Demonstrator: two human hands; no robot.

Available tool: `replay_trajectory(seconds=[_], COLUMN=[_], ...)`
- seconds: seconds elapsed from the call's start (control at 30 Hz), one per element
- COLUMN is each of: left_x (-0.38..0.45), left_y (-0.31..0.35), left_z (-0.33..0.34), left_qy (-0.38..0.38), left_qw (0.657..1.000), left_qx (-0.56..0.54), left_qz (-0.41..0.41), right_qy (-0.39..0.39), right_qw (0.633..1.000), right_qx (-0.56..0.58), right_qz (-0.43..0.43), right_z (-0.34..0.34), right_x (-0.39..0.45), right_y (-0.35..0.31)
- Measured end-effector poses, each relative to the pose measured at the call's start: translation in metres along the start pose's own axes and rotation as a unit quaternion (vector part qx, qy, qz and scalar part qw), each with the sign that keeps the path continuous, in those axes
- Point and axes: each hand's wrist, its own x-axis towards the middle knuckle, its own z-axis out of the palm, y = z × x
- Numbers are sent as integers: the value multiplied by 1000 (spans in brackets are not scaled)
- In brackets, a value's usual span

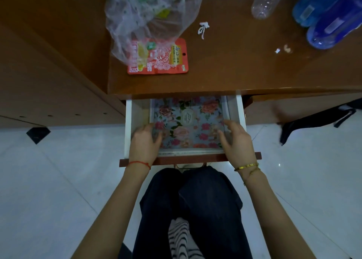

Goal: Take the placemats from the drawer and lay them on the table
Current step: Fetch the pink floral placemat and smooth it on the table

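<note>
A floral placemat (189,121) with pink and orange roses lies in the open white drawer (128,121) under the brown table (235,66). My left hand (144,143) grips the mat's near left edge, fingertips tucked under it. On the near right edge, my right hand (236,141) holds the mat with curled fingers and the thumb raised above it. The far end of the mat is hidden under the tabletop. I cannot tell whether more mats lie beneath it.
On the table lie a red snack packet (158,58) under a clear plastic bag (148,17), paper scraps (203,28), a clear bottle (267,1) and blue bottles (331,17). The drawer's dark front (242,156) is just above my knees. A black bag (313,121) hangs at the right.
</note>
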Motion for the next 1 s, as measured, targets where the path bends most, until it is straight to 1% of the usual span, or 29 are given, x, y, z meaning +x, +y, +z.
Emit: replay_trajectory(seconds=[0.13,0.23,0.27,0.4,0.5,0.63,0.9,1.0], left_x=[9,11,10,7,10,12,17,18], left_y=[5,10,10,2,-1,-1,11,14], left_z=[-2,0,1,5,7,8,4,3], left_qy=[-68,-133,-142,-124,-119,-107,-89,-86], left_qw=[994,979,975,978,977,974,959,963], left_qx=[32,32,34,26,19,-8,-84,-49], left_qz=[-74,-151,-165,-168,-178,-201,-255,-249], right_qy=[-6,-3,-5,-39,-60,-55,-32,-22], right_qw=[1000,999,999,997,992,988,988,989], right_qx=[1,-2,-6,-30,-35,1,8,11], right_qz=[24,34,39,57,101,146,148,147], right_z=[6,6,6,13,18,18,13,12], right_x=[-5,-5,-5,-4,1,8,7,5], right_y=[0,-1,-1,0,3,4,1,0])
